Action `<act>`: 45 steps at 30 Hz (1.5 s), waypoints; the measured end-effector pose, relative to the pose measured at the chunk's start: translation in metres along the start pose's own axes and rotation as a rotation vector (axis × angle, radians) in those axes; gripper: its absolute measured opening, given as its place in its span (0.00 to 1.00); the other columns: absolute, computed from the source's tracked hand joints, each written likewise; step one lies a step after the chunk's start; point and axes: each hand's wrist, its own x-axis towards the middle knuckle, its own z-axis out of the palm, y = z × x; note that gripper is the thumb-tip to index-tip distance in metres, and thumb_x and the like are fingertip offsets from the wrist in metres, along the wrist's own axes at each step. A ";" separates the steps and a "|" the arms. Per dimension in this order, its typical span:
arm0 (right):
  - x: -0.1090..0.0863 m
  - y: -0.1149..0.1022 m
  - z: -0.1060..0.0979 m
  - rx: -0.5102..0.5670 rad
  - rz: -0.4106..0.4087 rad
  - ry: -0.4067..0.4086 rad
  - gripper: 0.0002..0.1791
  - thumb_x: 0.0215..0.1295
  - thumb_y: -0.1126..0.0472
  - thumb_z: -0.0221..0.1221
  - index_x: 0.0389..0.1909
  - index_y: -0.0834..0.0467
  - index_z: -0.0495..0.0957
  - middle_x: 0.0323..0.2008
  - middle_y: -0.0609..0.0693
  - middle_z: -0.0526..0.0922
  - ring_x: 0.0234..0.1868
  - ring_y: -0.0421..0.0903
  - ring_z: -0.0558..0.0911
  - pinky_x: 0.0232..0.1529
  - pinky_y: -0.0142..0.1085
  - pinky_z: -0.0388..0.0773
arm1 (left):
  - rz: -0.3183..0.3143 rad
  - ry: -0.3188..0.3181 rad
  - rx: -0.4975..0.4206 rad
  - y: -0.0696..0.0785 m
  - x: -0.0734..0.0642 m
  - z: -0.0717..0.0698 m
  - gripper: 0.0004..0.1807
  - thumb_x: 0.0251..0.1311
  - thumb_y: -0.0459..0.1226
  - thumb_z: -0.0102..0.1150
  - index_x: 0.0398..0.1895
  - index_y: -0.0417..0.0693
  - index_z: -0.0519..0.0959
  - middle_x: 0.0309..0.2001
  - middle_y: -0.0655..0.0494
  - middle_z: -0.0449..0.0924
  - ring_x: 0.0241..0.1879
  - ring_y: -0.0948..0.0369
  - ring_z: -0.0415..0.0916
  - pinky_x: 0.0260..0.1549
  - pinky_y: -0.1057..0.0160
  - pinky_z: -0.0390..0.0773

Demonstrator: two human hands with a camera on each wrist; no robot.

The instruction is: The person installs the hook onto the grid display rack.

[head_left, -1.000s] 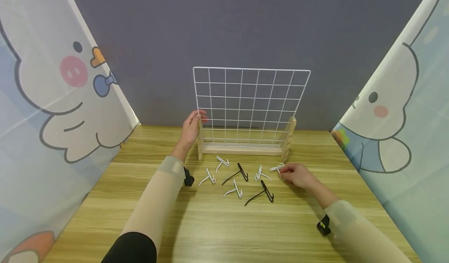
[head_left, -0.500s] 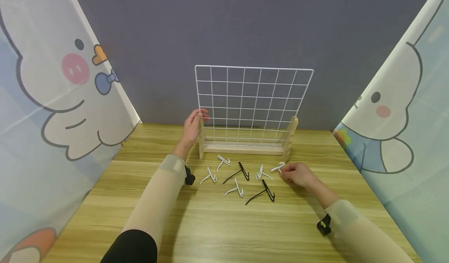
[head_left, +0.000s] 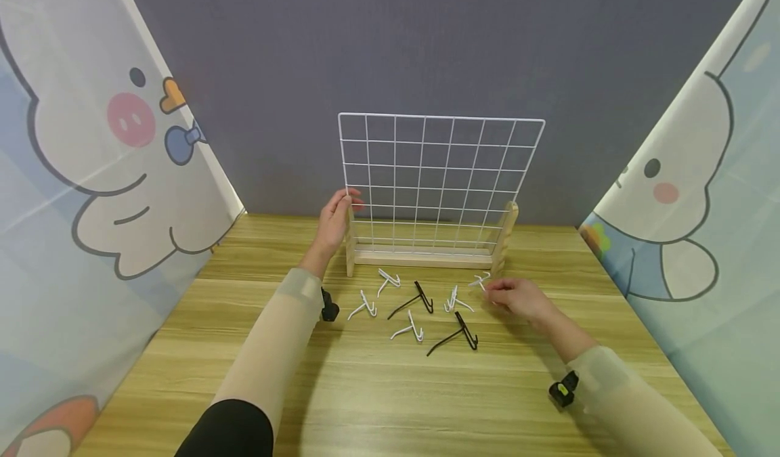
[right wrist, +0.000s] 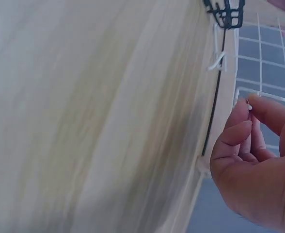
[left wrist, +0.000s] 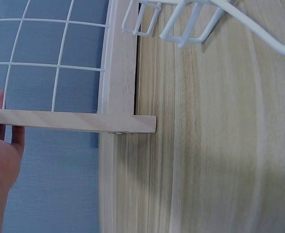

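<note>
My left hand point(head_left: 334, 221) grips the left wooden upright of the rack at the top end; in the left wrist view its fingers curl round that upright point(left wrist: 70, 120). The rack carries a white wire grid point(head_left: 439, 166), standing upright. To the front right of the rack, my right hand point(head_left: 518, 299) pinches a white wire hook point(head_left: 479, 280) by its end, between thumb and index finger. The right wrist view shows the hook's white wire point(right wrist: 272, 96) beyond the fingertips; the pinched end is mostly hidden.
Several white hooks, one of them a hook point(head_left: 409, 328) near the front, lie before the rack. Two black hooks point(head_left: 420, 297) lie among them. A grey partition point(head_left: 439, 37) stands behind the wooden table point(head_left: 390, 403), with printed cloth point(head_left: 719, 172) at both sides.
My right hand has raised the white hook slightly and turned it, with its head pointing up and away. The left hand stays on the upright.
</note>
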 end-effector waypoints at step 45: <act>0.048 -0.156 0.075 0.325 -0.391 0.134 0.12 0.76 0.58 0.68 0.55 0.59 0.88 0.36 0.47 0.85 0.37 0.43 0.81 0.38 0.33 0.79 | -0.042 0.040 0.010 0.006 -0.004 0.003 0.20 0.89 0.38 0.40 0.65 0.32 0.76 0.57 0.22 0.80 0.63 0.23 0.74 0.64 0.52 0.76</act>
